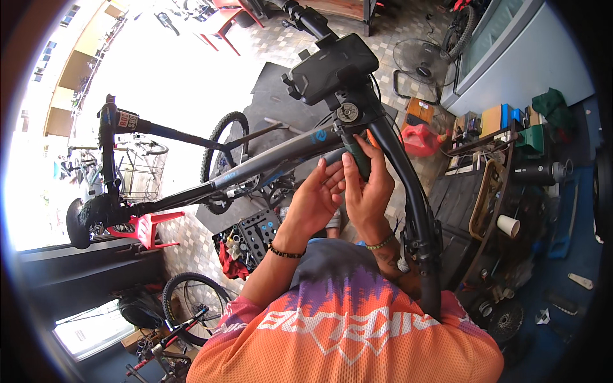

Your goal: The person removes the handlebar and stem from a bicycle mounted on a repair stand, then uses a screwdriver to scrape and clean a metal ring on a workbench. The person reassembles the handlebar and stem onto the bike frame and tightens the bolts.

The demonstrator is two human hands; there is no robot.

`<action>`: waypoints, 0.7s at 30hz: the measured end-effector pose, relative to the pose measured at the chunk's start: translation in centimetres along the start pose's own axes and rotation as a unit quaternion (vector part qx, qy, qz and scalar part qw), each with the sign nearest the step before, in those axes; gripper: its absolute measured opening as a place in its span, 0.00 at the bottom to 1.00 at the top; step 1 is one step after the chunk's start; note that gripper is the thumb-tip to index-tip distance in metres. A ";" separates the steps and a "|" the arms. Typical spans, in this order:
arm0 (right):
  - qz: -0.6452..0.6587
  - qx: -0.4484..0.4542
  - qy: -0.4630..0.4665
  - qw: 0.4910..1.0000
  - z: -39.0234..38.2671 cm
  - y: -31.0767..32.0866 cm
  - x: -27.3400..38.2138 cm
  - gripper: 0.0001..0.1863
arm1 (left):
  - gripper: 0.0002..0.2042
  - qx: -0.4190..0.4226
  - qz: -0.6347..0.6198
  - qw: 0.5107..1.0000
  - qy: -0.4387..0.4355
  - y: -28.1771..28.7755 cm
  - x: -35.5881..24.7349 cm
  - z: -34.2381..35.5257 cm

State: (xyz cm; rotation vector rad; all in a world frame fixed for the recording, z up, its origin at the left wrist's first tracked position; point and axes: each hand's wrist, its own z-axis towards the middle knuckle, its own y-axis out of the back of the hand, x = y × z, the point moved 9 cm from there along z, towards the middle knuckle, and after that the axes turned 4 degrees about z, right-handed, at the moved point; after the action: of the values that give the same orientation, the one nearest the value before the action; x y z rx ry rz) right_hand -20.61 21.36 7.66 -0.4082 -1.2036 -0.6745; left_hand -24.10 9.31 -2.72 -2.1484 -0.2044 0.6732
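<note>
A dark bicycle frame (255,167) with blue markings stretches leftward in front of me. Its black handlebar (408,182) curves down past my right forearm, and a black phone holder (335,67) is mounted above the round stem cap (348,113). Just below that cap, my right hand (370,191) is closed around a dark green tool handle (357,156), pointing up at the front of the frame. A bit of orange shows behind its fingers. My left hand (316,201) is close beside it, palm up, fingers loosely bent; nothing shows in it.
An open tool case (260,233) lies on the floor below the frame. To the right, a dark workbench (450,217) bears a wooden tray (488,198) and a paper cup (508,225). A fan (423,67), a red chair (150,228) and another bicycle's wheel (191,306) stand around.
</note>
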 end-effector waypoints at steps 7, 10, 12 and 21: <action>0.036 0.015 -0.012 0.999 -0.7 0.1 -0.1 0.18 | 0.20 -0.031 -0.070 0.997 0.000 2.3 1.1 0.0; 0.058 0.012 -0.003 0.998 -1.4 -0.2 0.3 0.17 | 0.19 -0.035 -0.055 0.998 0.023 2.6 1.0 0.0; 0.137 0.048 0.002 0.989 -3.5 0.2 0.4 0.19 | 0.17 -0.045 -0.038 0.998 -0.030 2.4 -0.5 -0.8; 0.484 0.191 -0.446 0.728 -12.4 0.8 -5.8 0.21 | 0.10 -0.106 0.442 0.871 -0.186 -5.1 -5.2 -1.7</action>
State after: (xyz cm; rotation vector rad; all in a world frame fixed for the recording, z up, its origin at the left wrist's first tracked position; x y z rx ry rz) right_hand -12.41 15.73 -1.78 -0.9659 -1.7159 0.7984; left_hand -27.15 9.37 4.14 -2.2456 0.5779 1.6523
